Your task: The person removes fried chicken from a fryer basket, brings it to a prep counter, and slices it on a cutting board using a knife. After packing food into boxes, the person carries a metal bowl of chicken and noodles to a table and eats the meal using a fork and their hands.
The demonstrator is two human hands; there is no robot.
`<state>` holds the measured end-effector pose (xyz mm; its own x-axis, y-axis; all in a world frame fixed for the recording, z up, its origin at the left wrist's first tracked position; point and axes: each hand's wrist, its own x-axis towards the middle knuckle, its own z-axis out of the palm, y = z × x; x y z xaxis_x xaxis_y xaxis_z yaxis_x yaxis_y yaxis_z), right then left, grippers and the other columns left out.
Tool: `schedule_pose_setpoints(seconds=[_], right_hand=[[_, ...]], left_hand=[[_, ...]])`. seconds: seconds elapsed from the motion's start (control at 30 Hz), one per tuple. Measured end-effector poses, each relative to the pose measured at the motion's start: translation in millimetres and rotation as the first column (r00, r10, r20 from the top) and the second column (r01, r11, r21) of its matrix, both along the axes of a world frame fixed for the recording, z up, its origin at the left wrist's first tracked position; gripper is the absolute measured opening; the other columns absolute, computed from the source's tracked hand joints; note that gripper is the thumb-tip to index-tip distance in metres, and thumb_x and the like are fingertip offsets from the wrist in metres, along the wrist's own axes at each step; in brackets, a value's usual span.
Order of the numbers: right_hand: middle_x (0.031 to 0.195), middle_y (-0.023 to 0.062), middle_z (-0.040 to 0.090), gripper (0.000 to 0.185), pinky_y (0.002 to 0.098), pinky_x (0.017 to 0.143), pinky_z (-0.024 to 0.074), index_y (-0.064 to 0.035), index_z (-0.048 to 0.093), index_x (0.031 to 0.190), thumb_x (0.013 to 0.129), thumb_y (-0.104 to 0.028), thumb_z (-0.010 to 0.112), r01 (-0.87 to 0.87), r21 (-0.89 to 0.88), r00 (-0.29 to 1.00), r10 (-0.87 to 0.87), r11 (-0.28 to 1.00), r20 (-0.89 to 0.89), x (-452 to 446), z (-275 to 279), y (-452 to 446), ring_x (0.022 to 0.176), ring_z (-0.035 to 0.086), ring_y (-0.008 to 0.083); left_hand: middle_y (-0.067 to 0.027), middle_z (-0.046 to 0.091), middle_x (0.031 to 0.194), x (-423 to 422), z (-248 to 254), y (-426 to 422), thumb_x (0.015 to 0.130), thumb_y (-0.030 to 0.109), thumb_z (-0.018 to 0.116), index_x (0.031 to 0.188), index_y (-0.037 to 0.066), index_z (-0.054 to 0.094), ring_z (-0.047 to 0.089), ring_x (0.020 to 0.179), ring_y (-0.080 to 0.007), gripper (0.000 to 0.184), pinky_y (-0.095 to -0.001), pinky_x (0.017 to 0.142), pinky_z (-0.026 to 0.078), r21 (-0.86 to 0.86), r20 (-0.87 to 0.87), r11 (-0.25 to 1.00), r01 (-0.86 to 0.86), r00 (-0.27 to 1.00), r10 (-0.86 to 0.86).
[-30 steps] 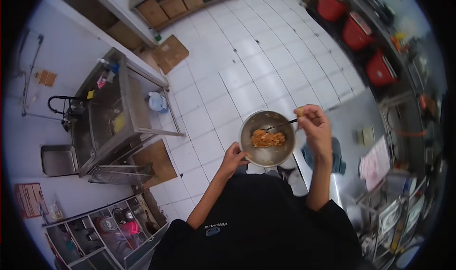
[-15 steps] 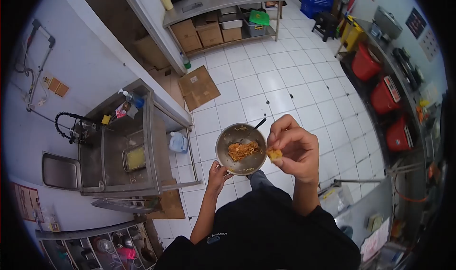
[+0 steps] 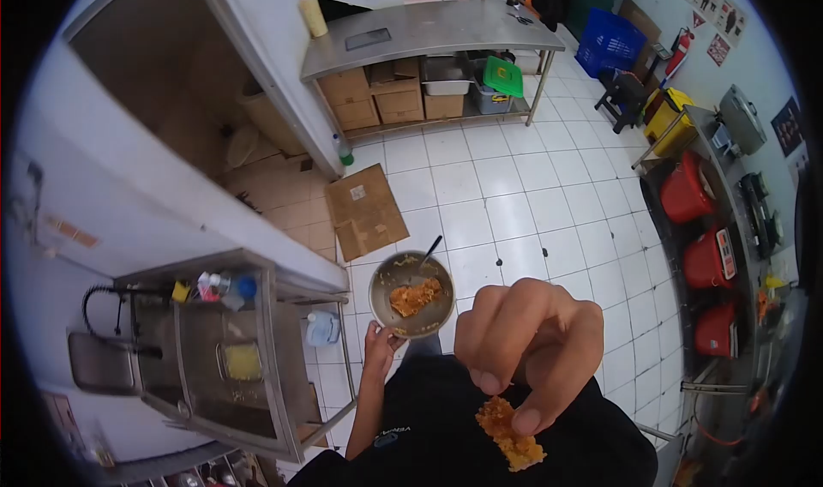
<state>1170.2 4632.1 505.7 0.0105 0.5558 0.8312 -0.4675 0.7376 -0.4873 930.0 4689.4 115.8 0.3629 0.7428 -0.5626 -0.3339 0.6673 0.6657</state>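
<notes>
My left hand (image 3: 380, 347) grips the near-left rim of a round metal mixing bowl (image 3: 380, 300). Inside the bowl lies an orange-brown, crumbly-coated piece of food (image 3: 416, 297), with pale bits stuck to the walls. A utensil with a dark handle (image 3: 431, 250) leans out over the far rim; its working end is hard to make out. Close to the camera, my right hand (image 3: 533, 341) pinches a piece of crisp, golden-orange fried food (image 3: 509, 434) between thumb and fingers. This piece hangs in front of my dark shirt, to the right of the bowl and apart from it.
A metal sink (image 3: 201, 350) with a tray of yellowish liquid (image 3: 243, 361) stands at left. Flattened cardboard (image 3: 366, 211) lies on the tiled floor (image 3: 480, 183). Ahead is a steel table (image 3: 446, 26) with boxes beneath. Red bins (image 3: 708, 258) line the right-hand counter.
My right hand has come nearer the camera and lower with the fried piece, which now shows more fully. The view has tilted up, and the bowl sits slightly farther left and lower.
</notes>
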Motion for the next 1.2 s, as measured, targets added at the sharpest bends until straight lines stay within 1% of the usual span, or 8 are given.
schedule_pose_setpoints(seconds=[0.23, 0.37, 0.53, 0.87, 1.03, 1.1, 1.17, 1.2], right_hand=[[0.094, 0.0208, 0.062, 0.009, 0.0321, 0.064, 0.0494, -0.0008, 0.067, 0.092, 0.089, -0.008, 0.071, 0.024, -0.014, 1.0, -0.024, 1.0, 0.014, 88, 19, 174, 0.08, 0.058, 0.0233], [0.09, 0.0201, 0.065, 0.015, 0.0325, 0.066, 0.0489, 0.0031, 0.073, 0.087, 0.075, -0.003, 0.082, 0.079, -0.142, 0.985, -0.1, 0.987, -0.144, 135, 11, 255, 0.073, 0.064, 0.0244], [0.095, 0.0183, 0.064, 0.01, 0.0336, 0.061, 0.048, -0.0054, 0.068, 0.09, 0.084, -0.005, 0.076, 0.117, -0.124, 0.988, -0.128, 0.985, -0.089, 213, -3, 365, 0.075, 0.062, 0.024], [0.088, 0.0176, 0.069, 0.012, 0.0297, 0.052, 0.0394, -0.0021, 0.063, 0.082, 0.081, -0.002, 0.074, -0.038, 0.109, 0.996, 0.046, 0.993, -0.077, 370, 20, 600, 0.067, 0.057, 0.0209], [0.082, 0.0179, 0.07, 0.009, 0.0367, 0.063, 0.0517, -0.0029, 0.06, 0.094, 0.089, -0.005, 0.068, -0.379, -0.077, 0.923, 0.383, 0.922, 0.046, 461, 10, 711, 0.076, 0.067, 0.0308], [0.072, 0.0183, 0.068, 0.013, 0.0353, 0.069, 0.0584, 0.0022, 0.059, 0.073, 0.084, 0.007, 0.064, -0.127, -0.156, 0.99, 0.115, 0.98, -0.086, 480, -25, 765, 0.069, 0.068, 0.0283], [0.103, 0.0233, 0.068, 0.01, 0.0402, 0.087, 0.0548, 0.0028, 0.061, 0.097, 0.087, 0.004, 0.063, 0.364, -0.552, 0.929, -0.249, 0.75, 0.275, 529, -83, 817, 0.098, 0.068, 0.0311], [0.11, 0.0177, 0.067, 0.021, 0.0377, 0.087, 0.054, 0.0018, 0.058, 0.11, 0.09, -0.002, 0.063, 0.63, -0.529, 0.758, -0.302, 0.569, 0.578, 552, -113, 862, 0.103, 0.066, 0.0257]], left_hand=[[-0.0117, 0.062, 0.107, 144, 49, 230, 0.093, 0.005, 0.055, 0.113, 0.009, 0.043, 0.069, 0.09, -0.0255, 0.023, -0.0414, 0.079, 0.061, 0.125, -0.082, 0.983, 0.131, 0.989, -0.122], [-0.0089, 0.062, 0.108, 226, 48, 347, 0.095, 0.007, 0.055, 0.119, 0.009, 0.045, 0.069, 0.09, -0.0217, 0.026, -0.0378, 0.077, 0.061, 0.169, -0.036, 0.974, 0.152, 0.988, -0.148], [-0.0097, 0.063, 0.109, 327, 42, 470, 0.096, 0.008, 0.053, 0.112, 0.01, 0.045, 0.069, 0.094, -0.022, 0.019, -0.037, 0.079, 0.061, 0.192, 0.002, 0.961, 0.201, 0.979, -0.205], [-0.0139, 0.065, 0.104, 468, 23, 639, 0.094, 0.006, 0.057, 0.102, 0.01, 0.041, 0.07, 0.089, -0.0252, 0.018, -0.034, 0.073, 0.061, 0.056, 0.018, 0.996, 0.066, 0.998, -0.067], [-0.015, 0.061, 0.112, 537, 8, 738, 0.095, 0.007, 0.054, 0.107, 0.009, 0.044, 0.068, 0.096, -0.0251, 0.016, -0.04, 0.081, 0.06, 0.002, 0.036, 1.0, 0.021, 0.999, -0.021], [-0.0151, 0.06, 0.114, 563, 4, 790, 0.096, 0.009, 0.054, 0.108, 0.008, 0.044, 0.067, 0.098, -0.0253, 0.016, -0.0423, 0.085, 0.059, -0.021, 0.013, 0.998, 0.056, 0.998, -0.055], [-0.0137, 0.06, 0.115, 590, -2, 842, 0.097, 0.012, 0.055, 0.109, 0.007, 0.045, 0.067, 0.098, -0.0234, 0.016, -0.0414, 0.085, 0.059, 0.064, -0.05, 0.99, 0.126, 0.991, -0.123], [-0.0126, 0.06, 0.114, 603, -3, 866, 0.097, 0.012, 0.056, 0.107, 0.007, 0.046, 0.067, 0.097, -0.022, 0.015, -0.0396, 0.082, 0.06, 0.113, -0.083, 0.985, 0.132, 0.989, -0.123]])
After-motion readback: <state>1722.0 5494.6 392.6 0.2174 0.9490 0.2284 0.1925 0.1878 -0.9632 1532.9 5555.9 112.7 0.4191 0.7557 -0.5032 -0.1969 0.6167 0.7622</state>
